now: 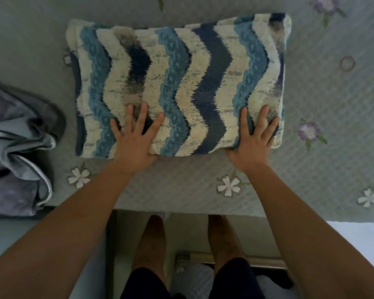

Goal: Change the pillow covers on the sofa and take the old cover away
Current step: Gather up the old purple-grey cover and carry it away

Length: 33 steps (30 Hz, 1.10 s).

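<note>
The pillow (181,83), in a cover of blue, navy and cream zigzag stripes, lay flat on the sofa (181,186), long side parallel to the front edge and set a little back from it. The sofa seat wore a pale quilted spread dotted with white and lilac flowers.

Both hands rested on top of the pillow along its near edge. The left hand (134,137) lay palm down left of the pillow's middle, its grip apart, fingers spread and straight on the fabric, holding nothing. The right hand (253,137) lay palm down at the pillow's near right corner, its grip also apart, fingers fanned across the cover and the thumb down at the near edge. Neither hand pinched or curled round the cloth.

A crumpled grey-lilac cloth (15,152) sat heaped at the sofa's left edge, just beside the pillow's left end but not touching it; whether it was a cover could not be told.

Below the front edge, the person's bare legs (153,244) and dark shorts (151,283) showed above a pale floor.
</note>
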### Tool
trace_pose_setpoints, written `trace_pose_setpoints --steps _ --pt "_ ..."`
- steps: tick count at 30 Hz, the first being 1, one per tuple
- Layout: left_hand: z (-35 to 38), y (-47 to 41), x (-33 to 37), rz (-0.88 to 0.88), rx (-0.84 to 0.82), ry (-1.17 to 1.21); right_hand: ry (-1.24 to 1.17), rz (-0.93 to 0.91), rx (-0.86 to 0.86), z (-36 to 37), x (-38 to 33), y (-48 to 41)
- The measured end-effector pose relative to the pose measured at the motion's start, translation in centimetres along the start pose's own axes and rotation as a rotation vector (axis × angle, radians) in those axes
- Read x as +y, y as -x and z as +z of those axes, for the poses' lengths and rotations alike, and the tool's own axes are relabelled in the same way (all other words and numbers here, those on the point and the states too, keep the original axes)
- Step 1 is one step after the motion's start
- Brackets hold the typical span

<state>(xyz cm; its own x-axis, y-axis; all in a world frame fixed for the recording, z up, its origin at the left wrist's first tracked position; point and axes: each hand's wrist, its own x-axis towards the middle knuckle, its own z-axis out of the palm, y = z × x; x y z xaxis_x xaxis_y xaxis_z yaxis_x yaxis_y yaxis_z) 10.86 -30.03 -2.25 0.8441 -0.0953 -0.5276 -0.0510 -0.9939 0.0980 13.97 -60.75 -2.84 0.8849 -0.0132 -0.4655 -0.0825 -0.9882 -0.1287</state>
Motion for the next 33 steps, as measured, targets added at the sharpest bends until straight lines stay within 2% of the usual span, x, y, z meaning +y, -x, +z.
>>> trace_pose_setpoints --steps 2,4,6,7,9,11,12,15,18,23,28,30,33 --pt "-1.8 0.4 -0.6 0.022 -0.053 0.062 -0.112 -0.013 -0.077 -1.5 0.3 0.2" --pt "-3.8 0.7 -0.8 -0.059 0.000 0.124 -0.248 -0.013 -0.091 -3.4 0.6 0.1" --pt "-5.4 0.5 -0.8 -0.372 0.210 0.268 -0.370 0.068 0.014 -5.3 0.8 -0.8" --pt "-5.8 0.2 -1.2 -0.557 0.258 0.392 -0.414 0.145 0.049 -6.1 0.9 -1.5" --pt "-6.3 -0.6 -2.5 -0.754 0.131 0.623 -0.501 0.296 -0.014 -7.6 1.1 -3.2" --pt "-6.6 -1.4 -3.2 -0.770 0.007 0.708 -0.574 0.277 -0.075 -8.8 1.0 -4.4" --pt "-6.7 -1.9 -3.2 -0.765 0.022 0.687 -0.576 0.226 -0.057 -9.4 0.6 -4.6" --pt "-8.6 -2.5 -2.5 -0.712 0.258 0.488 -0.496 0.109 0.081 -10.9 -2.3 -4.6" --pt "-12.0 -2.3 -3.3 -0.618 0.495 0.425 -0.427 0.051 0.190 -13.5 -5.5 -4.7" --pt "-18.5 -2.8 -9.4 -0.616 0.754 0.396 -0.469 -0.049 0.294 -17.0 -11.7 -7.6" --pt "-21.6 -5.3 -17.6 -0.731 0.910 0.324 -0.472 -0.155 0.498 -17.2 -20.3 -11.5" --pt "-21.2 -6.6 -21.2 -0.715 0.790 0.367 -0.396 -0.226 0.342 -15.8 -22.8 -13.2" --pt "-18.1 -7.9 -26.1 -0.523 0.265 0.362 -0.208 -0.281 -0.175 -12.7 -25.5 -15.4"
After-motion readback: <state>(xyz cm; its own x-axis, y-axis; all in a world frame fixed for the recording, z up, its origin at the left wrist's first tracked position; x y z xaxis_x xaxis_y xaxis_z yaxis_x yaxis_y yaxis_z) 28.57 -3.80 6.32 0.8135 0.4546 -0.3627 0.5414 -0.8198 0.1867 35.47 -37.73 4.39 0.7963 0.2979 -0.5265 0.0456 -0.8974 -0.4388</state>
